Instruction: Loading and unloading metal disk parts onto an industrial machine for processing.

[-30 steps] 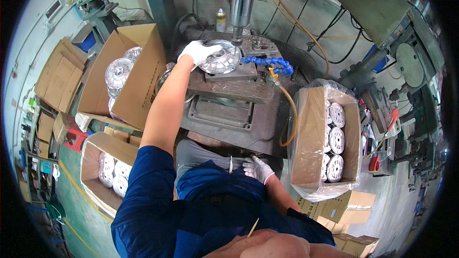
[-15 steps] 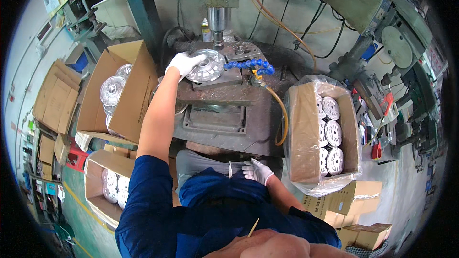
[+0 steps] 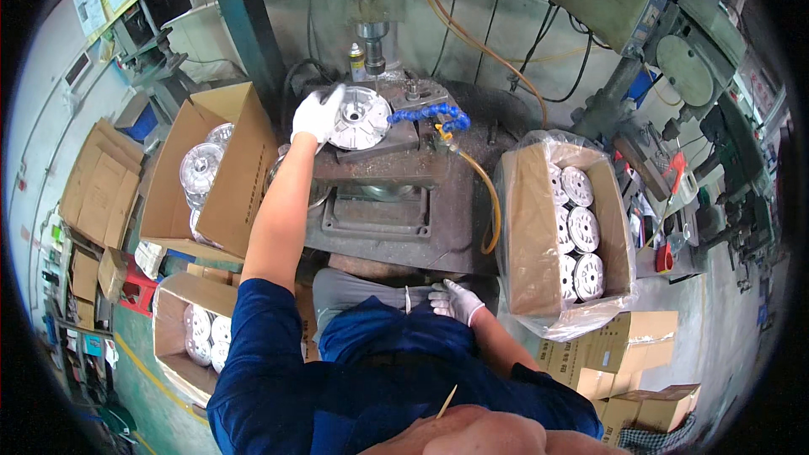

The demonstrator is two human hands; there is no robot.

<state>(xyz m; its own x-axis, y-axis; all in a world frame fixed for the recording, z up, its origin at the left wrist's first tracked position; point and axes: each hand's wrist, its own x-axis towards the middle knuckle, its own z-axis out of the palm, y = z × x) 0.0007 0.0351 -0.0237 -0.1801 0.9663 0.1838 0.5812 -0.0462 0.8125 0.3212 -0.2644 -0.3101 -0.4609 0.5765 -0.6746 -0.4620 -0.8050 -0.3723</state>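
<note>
A round silvery cast-metal disc (image 3: 362, 120) with a cut-out pattern and a central hole lies at the fixture on the drill press table (image 3: 383, 167). My left hand (image 3: 316, 116), in a white glove, grips its left rim, with the thumb side up near the top edge. Its other fingers are partly hidden. Above and behind the disc, the machine's spindle (image 3: 374, 52) stands clear of it. A blue jointed coolant hose (image 3: 430, 113) reaches the disc's right side. My right hand (image 3: 456, 302), also gloved, rests open on my right thigh, holding nothing.
Open cartons with similar discs stand at left (image 3: 243, 190), lower left (image 3: 181, 371) and right (image 3: 527, 236), the right one lined with clear plastic. A yellow air hose (image 3: 495, 211) hangs over the table's right edge. A spray can (image 3: 357, 61) stands behind the table.
The spindle has risen away from the disc. My left hand stays at the disc's left rim, with its thumb shifted toward the edge. My right hand has not moved.
</note>
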